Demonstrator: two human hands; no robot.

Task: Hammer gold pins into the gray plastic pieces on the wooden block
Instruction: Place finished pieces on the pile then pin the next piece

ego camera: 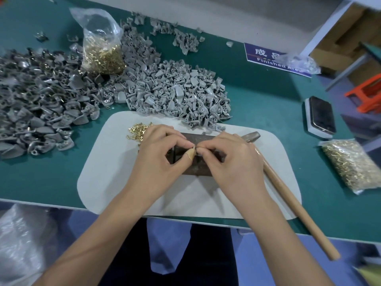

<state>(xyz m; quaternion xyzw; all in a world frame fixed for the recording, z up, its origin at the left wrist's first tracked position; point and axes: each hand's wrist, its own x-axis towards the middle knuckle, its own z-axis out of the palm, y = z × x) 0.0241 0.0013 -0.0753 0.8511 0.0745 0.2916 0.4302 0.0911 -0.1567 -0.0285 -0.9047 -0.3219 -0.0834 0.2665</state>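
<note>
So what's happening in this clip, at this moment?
A person is working over a wooden block on a white mat. The left hand and right hand meet fingertip to fingertip above the block, pinching something small; what it is cannot be made out. The hammer lies untouched on the mat beside the right hand. Loose gold pins sit by the left hand, with heaps of gray plastic pieces behind.

- wooden block (191, 139): mostly covered by both hands
- whatever the fingertips (196, 149) pinch: too small to tell
- hammer (288, 193) head partly behind right hand (233, 162)
- blue sign (268, 56) text partly hidden
</note>
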